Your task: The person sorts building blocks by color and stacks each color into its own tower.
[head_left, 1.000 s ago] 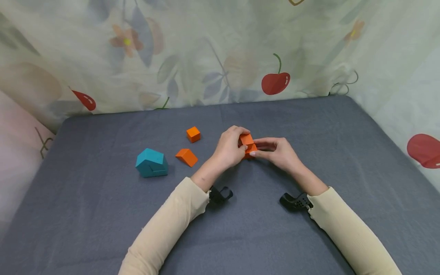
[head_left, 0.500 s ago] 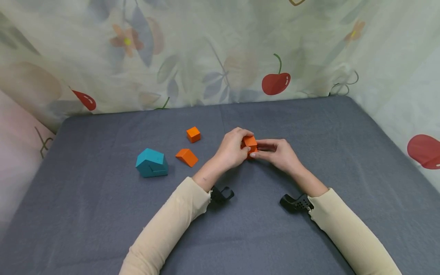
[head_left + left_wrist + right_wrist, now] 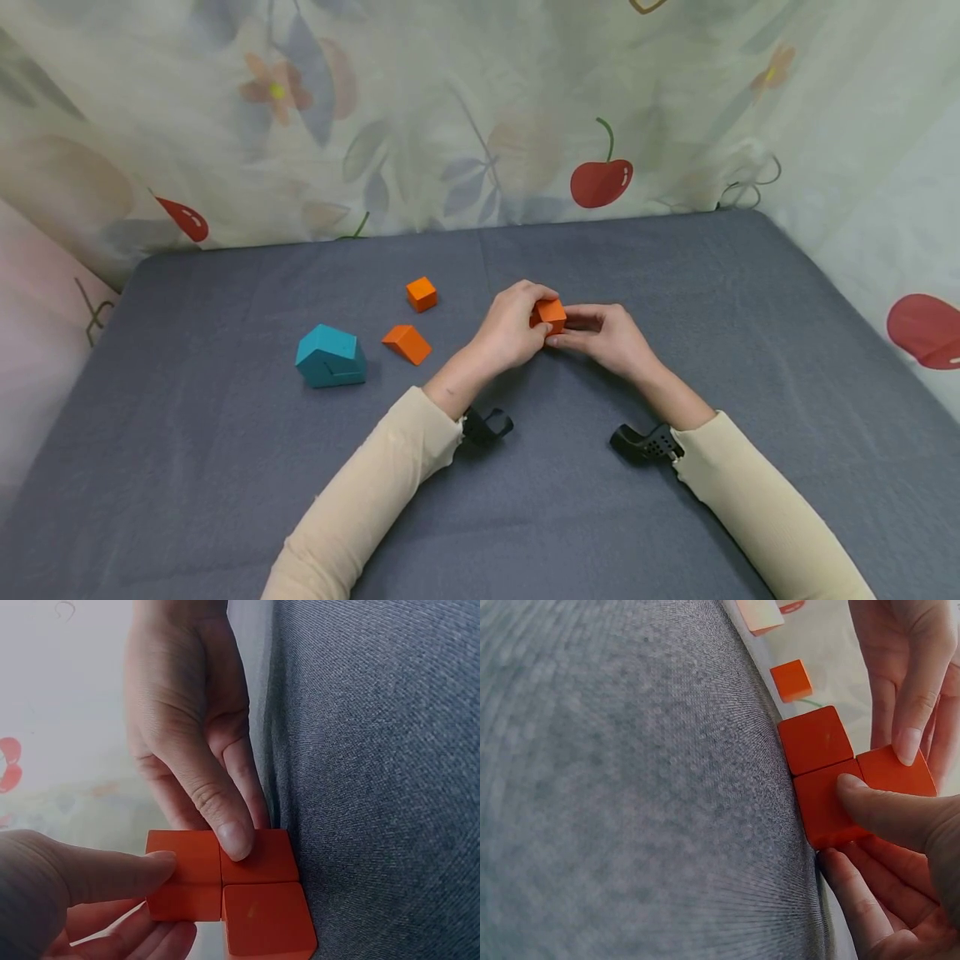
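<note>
My left hand (image 3: 513, 325) pinches an orange cube (image 3: 551, 314) between thumb and fingers. In the left wrist view that upper cube (image 3: 180, 859) lies flush on top of a second orange cube (image 3: 274, 862), with a thin seam between them. My right hand (image 3: 607, 333) grips this lower cube (image 3: 825, 814), its thumb on the near face and its fingers on the far side. A third orange cube (image 3: 816, 741) stands on the table, touching the lower cube's side. In the head view the lower cubes are mostly hidden by the hands.
A loose small orange cube (image 3: 422, 294) and an orange wedge block (image 3: 407, 343) lie left of the hands. Farther left stands a teal block shape (image 3: 330, 357) with seams. Grey cloth covers the table (image 3: 225, 467); a patterned curtain (image 3: 450, 125) hangs behind.
My left hand has shifted slightly right and toward me, carrying the upper cube over the cube in my right hand. The right hand has barely moved.
</note>
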Motion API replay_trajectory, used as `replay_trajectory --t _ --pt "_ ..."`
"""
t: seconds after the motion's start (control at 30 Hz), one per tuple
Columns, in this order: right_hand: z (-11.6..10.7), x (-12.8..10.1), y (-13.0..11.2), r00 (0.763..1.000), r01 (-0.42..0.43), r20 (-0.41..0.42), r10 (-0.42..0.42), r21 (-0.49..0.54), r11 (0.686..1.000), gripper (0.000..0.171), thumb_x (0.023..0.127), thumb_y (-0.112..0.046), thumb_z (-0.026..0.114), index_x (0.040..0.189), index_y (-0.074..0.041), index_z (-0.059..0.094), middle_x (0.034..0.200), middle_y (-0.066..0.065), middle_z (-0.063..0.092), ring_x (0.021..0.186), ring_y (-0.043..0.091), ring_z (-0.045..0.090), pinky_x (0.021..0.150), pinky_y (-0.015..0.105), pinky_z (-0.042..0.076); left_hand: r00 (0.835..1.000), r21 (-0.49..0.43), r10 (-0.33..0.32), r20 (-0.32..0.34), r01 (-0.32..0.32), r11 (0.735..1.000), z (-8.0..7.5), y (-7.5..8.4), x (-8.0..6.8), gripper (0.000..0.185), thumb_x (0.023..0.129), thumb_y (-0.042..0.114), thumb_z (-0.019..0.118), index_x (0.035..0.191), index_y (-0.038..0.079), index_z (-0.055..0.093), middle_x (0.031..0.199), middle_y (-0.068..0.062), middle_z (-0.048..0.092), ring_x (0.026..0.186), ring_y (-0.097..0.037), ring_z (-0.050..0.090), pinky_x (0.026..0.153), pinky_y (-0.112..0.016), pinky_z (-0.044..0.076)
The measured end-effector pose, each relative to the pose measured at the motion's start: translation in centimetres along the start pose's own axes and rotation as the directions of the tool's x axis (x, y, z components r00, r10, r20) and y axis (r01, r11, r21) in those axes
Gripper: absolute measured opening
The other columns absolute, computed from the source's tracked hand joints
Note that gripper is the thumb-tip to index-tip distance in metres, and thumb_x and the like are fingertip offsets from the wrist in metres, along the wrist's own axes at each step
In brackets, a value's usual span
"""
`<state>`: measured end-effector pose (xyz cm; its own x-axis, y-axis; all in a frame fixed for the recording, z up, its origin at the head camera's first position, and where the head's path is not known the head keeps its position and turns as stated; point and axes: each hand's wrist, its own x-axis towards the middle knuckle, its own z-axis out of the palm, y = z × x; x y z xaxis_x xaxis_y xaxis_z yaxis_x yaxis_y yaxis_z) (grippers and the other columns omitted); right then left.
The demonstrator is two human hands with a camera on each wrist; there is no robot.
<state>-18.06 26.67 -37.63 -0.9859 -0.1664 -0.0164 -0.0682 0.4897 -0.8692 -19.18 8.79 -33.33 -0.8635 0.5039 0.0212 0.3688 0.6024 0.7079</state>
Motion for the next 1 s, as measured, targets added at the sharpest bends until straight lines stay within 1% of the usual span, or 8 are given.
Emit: replay_trajectory --t 0.47,0.6,0.8,0.9,1.0 --pt "0.00 0.05 0.14 1.000 -0.001 -0.005 0.001 -0.019 1.000 0.043 0.082 -0.015 0.077 0.121 -0.001 0.065 0.118 0.018 0.067 0.105 0.028 0.066 0.081 0.022 0.057 1.000 -0.005 0.016 -0.007 -0.016 1.000 0.09 -0.01 0.12 0.039 0.094 0.005 0.059 0.133 0.006 0.055 0.125 -0.011 0.057 0.109 -0.024 0.055 0.093 -0.033 0.050" --pt "-0.02 0.05 0.13 1.000 0.002 -0.007 -0.002 -0.020 1.000 0.043 0.082 -0.014 0.077 0.121 0.000 0.065 0.117 0.019 0.067 0.105 0.028 0.067 0.080 0.021 0.057 1.000 -0.008 0.020 -0.004 -0.020 1.000 0.10 -0.07 0.17 0.039 0.094 0.006 0.059 0.133 0.005 0.055 0.126 -0.011 0.056 0.109 -0.024 0.055 0.094 -0.033 0.050" --pt "0.01 0.06 0.11 1.000 0.004 -0.007 -0.005 -0.009 1.000 0.041 0.083 -0.011 0.076 0.121 0.000 0.065 0.115 0.019 0.067 0.103 0.027 0.067 0.078 0.019 0.057 1.000 -0.023 0.026 0.003 -0.026 0.999 -0.08 -0.31 0.00 0.045 0.091 0.012 0.066 0.134 0.005 0.054 0.127 -0.011 0.056 0.110 -0.025 0.054 0.094 -0.034 0.049" --pt "0.01 0.01 0.03 1.000 0.003 -0.005 -0.003 -0.009 1.000 0.042 0.083 -0.014 0.076 0.121 -0.001 0.065 0.115 0.018 0.068 0.102 0.024 0.068 0.078 0.020 0.058 1.000 -0.052 0.025 -0.009 -0.026 0.998 -0.32 -0.50 -0.17 0.046 0.090 0.017 0.068 0.133 0.005 0.054 0.127 -0.011 0.055 0.113 -0.027 0.054 0.096 -0.036 0.049" --pt "0.01 -0.05 -0.03 1.000 -0.004 -0.011 0.003 -0.020 1.000 0.043 0.082 -0.018 0.077 0.121 -0.003 0.066 0.115 0.016 0.068 0.101 0.022 0.069 0.078 0.021 0.058 0.999 -0.082 0.026 -0.031 -0.028 0.996 -0.58 -0.75 -0.33 0.046 0.092 0.024 0.066 0.132 0.004 0.055 0.128 -0.011 0.055 0.117 -0.028 0.052 0.097 -0.037 0.048"
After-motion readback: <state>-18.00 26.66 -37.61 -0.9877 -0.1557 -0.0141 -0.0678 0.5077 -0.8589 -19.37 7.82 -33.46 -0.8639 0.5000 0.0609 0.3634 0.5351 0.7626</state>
